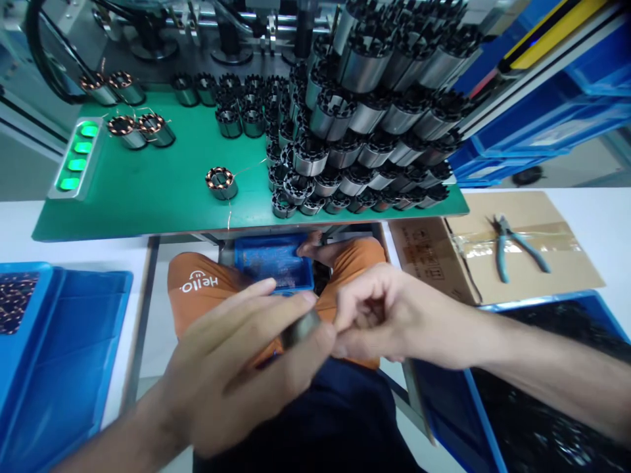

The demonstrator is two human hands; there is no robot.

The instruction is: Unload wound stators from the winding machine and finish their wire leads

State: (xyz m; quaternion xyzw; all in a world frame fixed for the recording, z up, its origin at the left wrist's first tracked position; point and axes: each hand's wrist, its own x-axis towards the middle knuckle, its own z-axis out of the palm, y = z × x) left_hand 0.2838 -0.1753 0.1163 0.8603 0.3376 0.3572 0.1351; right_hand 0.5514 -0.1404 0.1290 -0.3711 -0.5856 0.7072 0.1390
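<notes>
My left hand (236, 368) is wrapped round a motor stator (300, 330), held above my lap. Fingers cover most of it, and what shows is a blurred grey metal side. Close by on the right, my right hand (394, 315) is closed in a pinch, its fingertips beside the stator and my left fingertips. Whatever it pinches is too small or blurred to make out. On the green mat beyond my hands stands a single copper-wound stator (221, 183) with loose wire ends.
Stacked stators (340, 151) without visible copper crowd the green mat (162, 190). Several wound ones (156, 129) stand left, near a green-lit button panel (76, 157). Pliers (507, 246) lie on a cardboard box (566, 230). Blue bins (93, 328) flank me; another bin (249, 253) sits below.
</notes>
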